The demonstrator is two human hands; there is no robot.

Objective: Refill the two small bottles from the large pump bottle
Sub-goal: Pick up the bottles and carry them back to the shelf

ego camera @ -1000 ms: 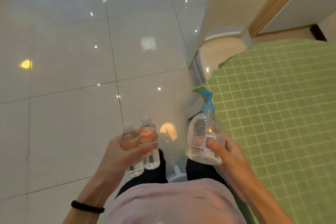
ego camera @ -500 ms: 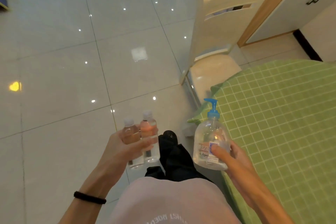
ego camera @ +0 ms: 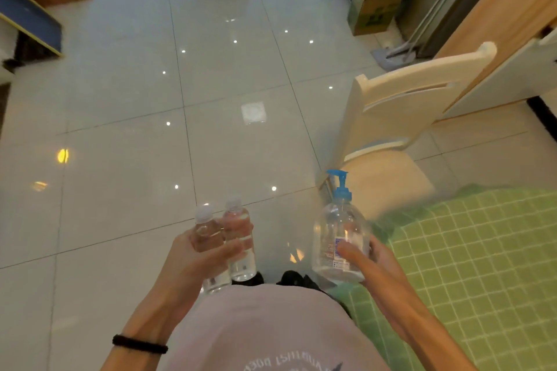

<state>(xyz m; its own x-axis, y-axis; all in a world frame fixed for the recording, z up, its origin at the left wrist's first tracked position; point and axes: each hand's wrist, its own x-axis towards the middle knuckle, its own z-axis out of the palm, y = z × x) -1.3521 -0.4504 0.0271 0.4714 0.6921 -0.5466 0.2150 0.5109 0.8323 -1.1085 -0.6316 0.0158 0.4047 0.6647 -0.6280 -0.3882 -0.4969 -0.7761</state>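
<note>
Clear plastic: two small bottles (ego camera: 237,219) upright side by side, gripped in the left hand (ego camera: 196,262), fingers curled round them, over the tiled floor (ego camera: 120,159). Further right, large pump bottle (ego camera: 337,226) with blue pump, upright, clutched by the right hand (ego camera: 372,265) beside the green-checked bench (ego camera: 467,250). Cream chair (ego camera: 401,105) farther off.

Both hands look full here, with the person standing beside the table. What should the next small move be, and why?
Probably turn right and set the two small clear capped bottles down on the green checked tablecloth. The left hand grips both, the right hand holds the large clear bottle with the blue pump, and the caps are on, so no hand is free to open anything.
</note>
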